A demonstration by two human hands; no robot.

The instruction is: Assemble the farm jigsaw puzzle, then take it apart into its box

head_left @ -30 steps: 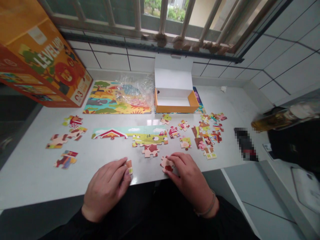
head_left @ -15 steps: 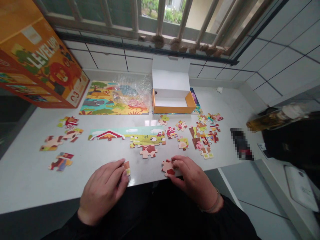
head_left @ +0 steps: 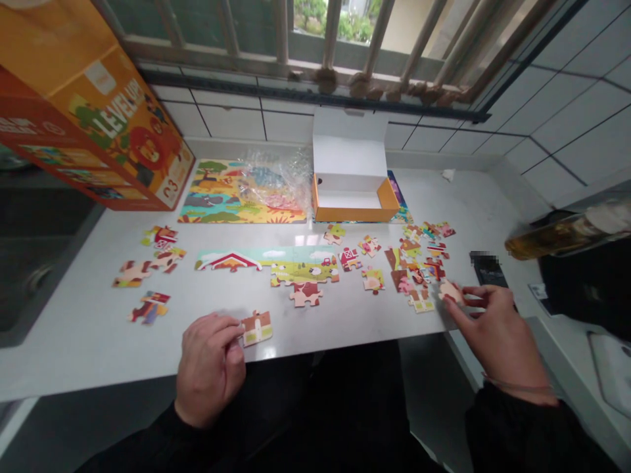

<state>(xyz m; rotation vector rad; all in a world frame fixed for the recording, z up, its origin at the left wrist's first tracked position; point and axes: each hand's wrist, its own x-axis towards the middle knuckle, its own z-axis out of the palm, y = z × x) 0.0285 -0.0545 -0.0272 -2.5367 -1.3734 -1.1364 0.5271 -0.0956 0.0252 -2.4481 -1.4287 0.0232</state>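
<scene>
My left hand (head_left: 211,364) is at the counter's front edge, fingers curled, pinching the left side of a brown, white and green puzzle piece (head_left: 257,327). Far to the right, my right hand (head_left: 500,335) grips a pale puzzle piece with a reddish-brown patch (head_left: 450,293) between thumb and fingers. That piece is just right of a cluster of loose puzzle pieces (head_left: 413,248). Between the hands and farther back lies a partly joined farm puzzle (head_left: 300,264) with a red roof, sheep and sky. A brown-patched cow piece (head_left: 306,293) sits against its lower edge.
Several loose pieces (head_left: 132,272) lie on the left. Behind are an animal puzzle picture (head_left: 217,203) under crumpled clear plastic (head_left: 276,180), an open box (head_left: 352,213) and a tall orange box (head_left: 123,131). A phone (head_left: 488,269) and a bottle (head_left: 547,242) are at right.
My right hand has carried its piece from the front middle to beside the right-hand cluster. More of the piece at my left fingertips now shows. The view has shifted slightly.
</scene>
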